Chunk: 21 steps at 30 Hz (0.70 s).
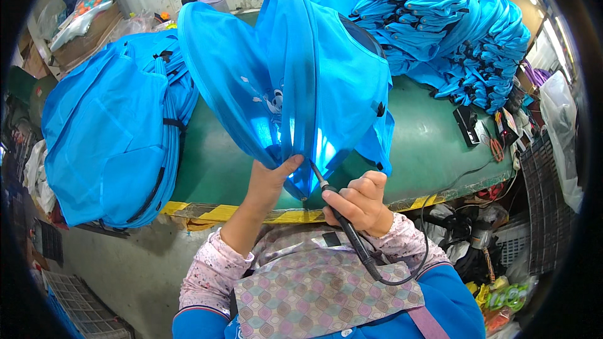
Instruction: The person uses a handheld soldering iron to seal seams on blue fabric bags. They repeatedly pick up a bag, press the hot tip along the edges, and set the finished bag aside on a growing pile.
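A bright blue fabric canopy (345, 81), shaped like a stroller hood with curved ribs, stands spread open in front of me. My left hand (269, 179) is closed on its lower corner, thumb pressed on the outside and the other fingers hidden behind the cloth. My right hand (361, 204) grips a soldering iron (352, 232) with a black handle and a trailing cord. Its thin metal tip points up at the canopy's gathered lower end, close to my left thumb. Whether the tip touches the cloth, I cannot tell. Light shines through the fabric there.
Folded blue canopies (107, 132) lie stacked at the left. More blue canopies (421, 19) are piled at the back right of the green table (421, 132). A small black box (467, 125) sits on the right side. Yellow-black tape (217, 213) runs along the front edge.
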{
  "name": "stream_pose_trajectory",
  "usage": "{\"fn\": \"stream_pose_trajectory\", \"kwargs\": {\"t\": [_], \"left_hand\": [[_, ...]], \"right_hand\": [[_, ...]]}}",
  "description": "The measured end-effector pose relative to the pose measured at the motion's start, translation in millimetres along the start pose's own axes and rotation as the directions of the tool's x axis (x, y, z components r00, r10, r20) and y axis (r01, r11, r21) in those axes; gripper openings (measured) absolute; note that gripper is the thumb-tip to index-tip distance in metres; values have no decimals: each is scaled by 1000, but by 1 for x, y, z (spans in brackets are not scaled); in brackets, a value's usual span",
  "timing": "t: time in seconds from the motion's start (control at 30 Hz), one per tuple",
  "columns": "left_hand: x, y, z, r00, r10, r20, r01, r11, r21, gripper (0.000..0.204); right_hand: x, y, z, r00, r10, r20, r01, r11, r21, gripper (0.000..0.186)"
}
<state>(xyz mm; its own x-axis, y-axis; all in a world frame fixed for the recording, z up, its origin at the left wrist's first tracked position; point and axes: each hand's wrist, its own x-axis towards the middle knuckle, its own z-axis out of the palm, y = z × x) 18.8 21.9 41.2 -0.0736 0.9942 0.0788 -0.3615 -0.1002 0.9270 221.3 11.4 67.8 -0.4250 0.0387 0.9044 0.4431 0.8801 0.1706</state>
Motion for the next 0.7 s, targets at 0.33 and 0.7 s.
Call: {"fn": "stream_pose_trajectory", "kwargs": {"t": [0.33, 0.7], "left_hand": [[-3, 7, 11, 997, 77, -13, -76, 995, 59, 43], [-32, -28, 5, 838, 521, -163, -432, 815, 386, 64]], "right_hand": [[-1, 15, 8, 996, -85, 4, 85, 996, 8, 27], [35, 23, 2, 996, 88, 17, -89, 993, 79, 30]]}}
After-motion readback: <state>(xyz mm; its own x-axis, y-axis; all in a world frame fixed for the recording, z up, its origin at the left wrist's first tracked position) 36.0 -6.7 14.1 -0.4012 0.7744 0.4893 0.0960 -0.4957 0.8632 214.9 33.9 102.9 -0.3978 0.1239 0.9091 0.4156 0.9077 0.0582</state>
